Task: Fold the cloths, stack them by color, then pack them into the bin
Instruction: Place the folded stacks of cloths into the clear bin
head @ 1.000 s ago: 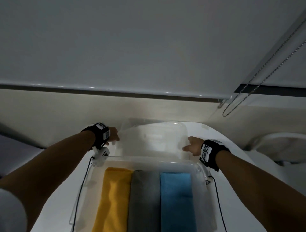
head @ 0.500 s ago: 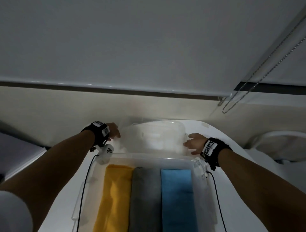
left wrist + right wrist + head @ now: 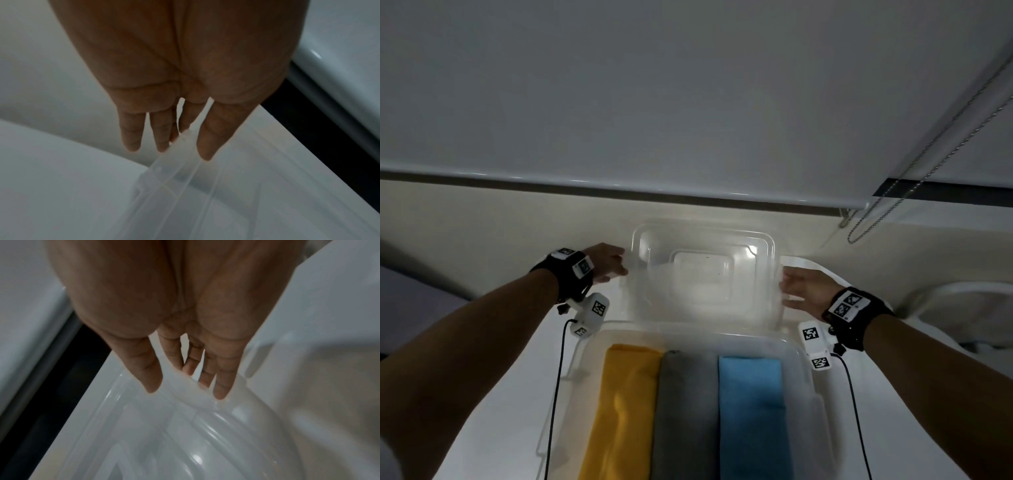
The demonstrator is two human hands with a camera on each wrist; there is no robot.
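Lid [image 3: 702, 270]: clear, light, stiff, likely slippery; best held by side edges.
My left hand [image 3: 604, 262]: pinches left edge.
My right hand [image 3: 804, 291]: pinches right edge.

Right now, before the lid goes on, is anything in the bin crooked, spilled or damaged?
Nothing stands out. The yellow cloth stack, grey cloth stack and blue cloth stack lie side by side in the bin, edges roughly parallel. The left hand and right hand hold the clear lid tilted up behind it.
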